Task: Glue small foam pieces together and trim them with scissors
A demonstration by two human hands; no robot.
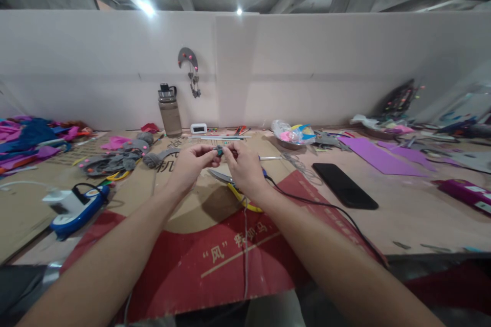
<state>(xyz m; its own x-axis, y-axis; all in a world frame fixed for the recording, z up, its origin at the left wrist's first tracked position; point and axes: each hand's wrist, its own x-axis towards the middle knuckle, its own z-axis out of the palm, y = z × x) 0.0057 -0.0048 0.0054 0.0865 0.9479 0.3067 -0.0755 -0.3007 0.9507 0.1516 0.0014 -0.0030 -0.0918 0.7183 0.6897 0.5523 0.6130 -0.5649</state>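
Observation:
My left hand point(195, 163) and my right hand point(245, 168) meet over the cardboard, fingertips pinched. Between them is a small dark grey-green piece point(219, 150), mostly covered by the fingers, so its kind does not show clearly. Below my right hand lie scissors with yellow handles point(236, 194), partly hidden by the wrist. A thin grey cord point(246, 250) runs from under that hand down over the red cardboard point(184, 265). To the left of my hands is a pile of grey felt pieces point(118, 156) with small pink and orange balls.
A blue power strip point(79, 217) with a white plug sits at left. A bottle point(169, 115) stands by the wall, where a grey felt moon hanging point(187, 59) is fixed. At right lie a black phone point(344, 185), purple sheets point(378, 154) and a black cable point(318, 202).

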